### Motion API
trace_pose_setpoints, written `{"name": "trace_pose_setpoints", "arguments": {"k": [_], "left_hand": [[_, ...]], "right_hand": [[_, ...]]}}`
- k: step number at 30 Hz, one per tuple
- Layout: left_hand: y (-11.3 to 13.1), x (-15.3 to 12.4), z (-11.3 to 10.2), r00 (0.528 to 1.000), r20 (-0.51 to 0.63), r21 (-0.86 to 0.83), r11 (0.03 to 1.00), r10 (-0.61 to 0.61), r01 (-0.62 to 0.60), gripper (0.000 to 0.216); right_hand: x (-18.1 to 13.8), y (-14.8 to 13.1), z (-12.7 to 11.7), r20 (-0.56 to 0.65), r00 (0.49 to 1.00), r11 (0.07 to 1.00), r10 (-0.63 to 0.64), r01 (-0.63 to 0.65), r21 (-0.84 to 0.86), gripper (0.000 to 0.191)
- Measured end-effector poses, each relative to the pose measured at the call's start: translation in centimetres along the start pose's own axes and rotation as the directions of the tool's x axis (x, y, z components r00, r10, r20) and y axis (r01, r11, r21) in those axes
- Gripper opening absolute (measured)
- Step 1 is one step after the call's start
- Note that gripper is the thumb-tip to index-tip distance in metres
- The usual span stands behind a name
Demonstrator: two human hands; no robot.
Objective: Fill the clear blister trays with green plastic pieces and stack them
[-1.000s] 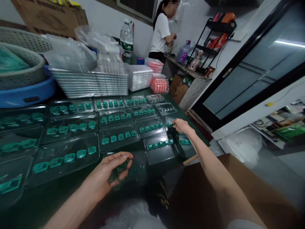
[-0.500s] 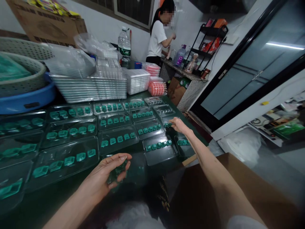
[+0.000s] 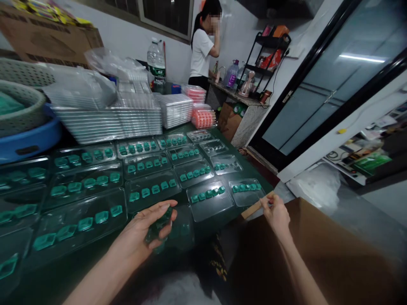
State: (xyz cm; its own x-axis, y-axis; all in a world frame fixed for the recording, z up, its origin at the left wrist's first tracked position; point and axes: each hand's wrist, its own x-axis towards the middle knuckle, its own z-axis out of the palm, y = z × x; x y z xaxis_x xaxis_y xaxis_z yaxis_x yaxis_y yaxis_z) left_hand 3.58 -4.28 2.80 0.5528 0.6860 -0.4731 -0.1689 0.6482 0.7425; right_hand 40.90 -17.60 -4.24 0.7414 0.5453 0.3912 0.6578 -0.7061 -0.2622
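Note:
My left hand (image 3: pixel 155 222) is curled around dark green translucent pieces (image 3: pixel 163 217), partly hidden by the fingers, low over the table's near edge. My right hand (image 3: pixel 276 212) has its fingers bent together above the cardboard box's edge; whether anything is between them cannot be made out. Clear plastic trays (image 3: pixel 208 207) lie in rows on the dark green table, most with a line of small green cup-like pieces (image 3: pixel 208 193). Just beyond my right hand is a tray with a green row (image 3: pixel 246 187). Farther back, another tray (image 3: pixel 233 166) has a few green pieces at its left side.
Stacked clear trays (image 3: pixel 108 123) and red-and-clear packs (image 3: pixel 203 117) line the table's back. A blue basin (image 3: pixel 28 137) with a grey basket (image 3: pixel 34 99) stands left. An open cardboard box (image 3: pixel 318 245) sits at right. A person (image 3: pixel 201 51) stands at the far counter.
My right hand has come back from the far right tray towards me, over the box edge, uncovering green pieces there. My left hand stays nearly put. The other person's hand has risen towards the face.

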Motion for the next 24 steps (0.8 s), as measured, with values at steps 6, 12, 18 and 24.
{"name": "trace_pose_setpoints", "arguments": {"k": [6,12,18,24], "left_hand": [[-0.3,-0.3,0.2,1.000,0.021,-0.094,0.995,0.016,-0.014,0.033],[-0.2,-0.5,0.0,0.999,0.027,-0.163,0.986,0.037,-0.032,0.033],[0.1,-0.7,-0.5,0.998,-0.006,-0.161,0.985,0.064,-0.064,0.034],[-0.1,-0.6,-0.1,0.999,-0.009,-0.123,0.992,0.036,-0.037,0.036]], "right_hand": [[2.4,0.8,3.5,0.027,0.999,0.996,-0.025,0.023,0.085,0.028],[5.1,1.2,3.8,0.082,0.996,0.999,-0.029,0.026,0.036,0.029],[2.7,-3.0,-0.4,-0.077,0.997,1.000,-0.021,0.019,-0.019,0.050],[-5.6,-16.2,-4.9,-0.004,0.747,0.562,-0.665,0.503,0.657,0.018]]}}
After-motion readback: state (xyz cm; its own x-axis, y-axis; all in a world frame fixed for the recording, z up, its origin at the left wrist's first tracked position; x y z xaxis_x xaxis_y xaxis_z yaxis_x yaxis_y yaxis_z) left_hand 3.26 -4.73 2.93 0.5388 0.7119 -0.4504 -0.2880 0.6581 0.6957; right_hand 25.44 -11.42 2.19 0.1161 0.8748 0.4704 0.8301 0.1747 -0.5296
